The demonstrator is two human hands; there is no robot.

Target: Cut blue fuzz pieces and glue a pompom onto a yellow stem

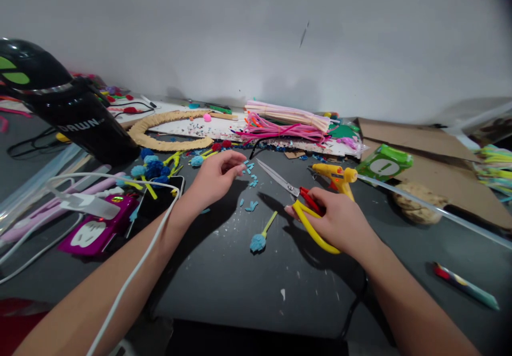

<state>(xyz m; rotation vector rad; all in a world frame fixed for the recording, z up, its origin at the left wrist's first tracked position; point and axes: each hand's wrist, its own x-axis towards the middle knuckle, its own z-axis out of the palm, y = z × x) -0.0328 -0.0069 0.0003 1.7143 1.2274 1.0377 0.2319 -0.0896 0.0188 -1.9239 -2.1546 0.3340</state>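
My right hand (pixel 340 220) grips a pair of scissors (pixel 312 222) by its yellow and red handles. Their blades point up and left, nearly together. My left hand (pixel 218 177) hovers with loosely bent fingers, thumb and fingertips a little apart, beside small cut blue pieces (pixel 253 181); nothing shows clearly between them. Below these bits, a fluffy light-blue flower (pixel 258 243) with a yellow-green stem lies on the dark table (pixel 224 286), between my hands. More blue and yellow pipe-cleaner flowers (pixel 156 168) are heaped left of my left hand.
A yellow glue gun (pixel 336 174) stands past my right hand, near a green box (pixel 386 161) and a clear stick (pixel 432 206). Pink pipe-cleaner bundles (pixel 286 121) lie at the back. Leftward are a black bottle (pixel 76 110), a purple device (pixel 100 225) and a white cable (pixel 136 273) across my forearm.
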